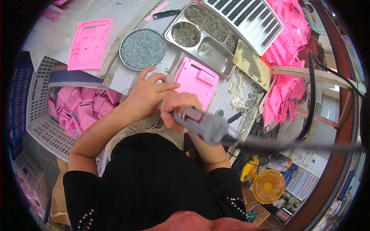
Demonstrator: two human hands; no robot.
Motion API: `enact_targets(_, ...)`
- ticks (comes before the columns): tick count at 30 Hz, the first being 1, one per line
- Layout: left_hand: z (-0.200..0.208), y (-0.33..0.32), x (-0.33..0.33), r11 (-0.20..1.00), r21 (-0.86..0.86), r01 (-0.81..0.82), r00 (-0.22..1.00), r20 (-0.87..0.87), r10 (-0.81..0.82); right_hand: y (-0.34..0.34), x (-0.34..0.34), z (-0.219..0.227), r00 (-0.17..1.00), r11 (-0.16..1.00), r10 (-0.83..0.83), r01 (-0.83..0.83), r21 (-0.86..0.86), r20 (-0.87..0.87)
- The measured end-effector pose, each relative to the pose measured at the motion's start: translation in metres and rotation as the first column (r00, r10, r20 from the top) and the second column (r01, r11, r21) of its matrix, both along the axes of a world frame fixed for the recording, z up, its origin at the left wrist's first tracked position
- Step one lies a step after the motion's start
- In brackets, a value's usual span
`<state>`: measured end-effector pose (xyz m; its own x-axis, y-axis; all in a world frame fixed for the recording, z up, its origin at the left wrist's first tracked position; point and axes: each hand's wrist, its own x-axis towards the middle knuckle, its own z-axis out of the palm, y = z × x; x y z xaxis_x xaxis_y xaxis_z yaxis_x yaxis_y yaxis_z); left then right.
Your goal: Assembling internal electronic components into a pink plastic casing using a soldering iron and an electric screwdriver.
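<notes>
Gripping the grey driver point(210, 128), right hand point(173, 109) hangs by the pink panel point(191, 85): screw-fastening, seemingly! Left hand point(146, 95) beside it, grip unclear; next calls for steady alignment.

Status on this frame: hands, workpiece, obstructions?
Right hand gripping grey corded tool. Left hand at pink panel's left edge. Hands hide panel's near-left part; metal tray close beyond it.
</notes>
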<state>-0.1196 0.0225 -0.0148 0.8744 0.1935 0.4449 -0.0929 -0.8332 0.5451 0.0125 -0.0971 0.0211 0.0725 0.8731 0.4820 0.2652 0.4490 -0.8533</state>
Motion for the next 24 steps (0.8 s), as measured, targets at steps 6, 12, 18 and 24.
enact_targets(6,0.010,-0.003,0.006,0.998,0.056,-0.017,0.996,-0.084,0.022,-0.026,0.066,0.045,0.829,0.986,-0.168,0.138,-0.097,-0.533)
enact_targets(12,0.033,-0.033,0.058,0.993,-0.005,0.114,0.993,-0.014,-0.114,-0.075,0.115,0.059,0.754,0.905,-0.404,0.411,-0.108,-0.518)
enact_targets(18,0.024,-0.038,0.076,0.974,0.133,0.181,0.975,-0.150,-0.161,-0.085,0.109,0.032,0.751,0.867,-0.483,0.484,-0.123,-0.450)
enact_targets(24,0.022,-0.039,0.072,0.978,0.127,0.167,0.970,-0.200,-0.140,-0.073,0.114,0.014,0.781,0.867,-0.475,0.495,-0.062,-0.405)
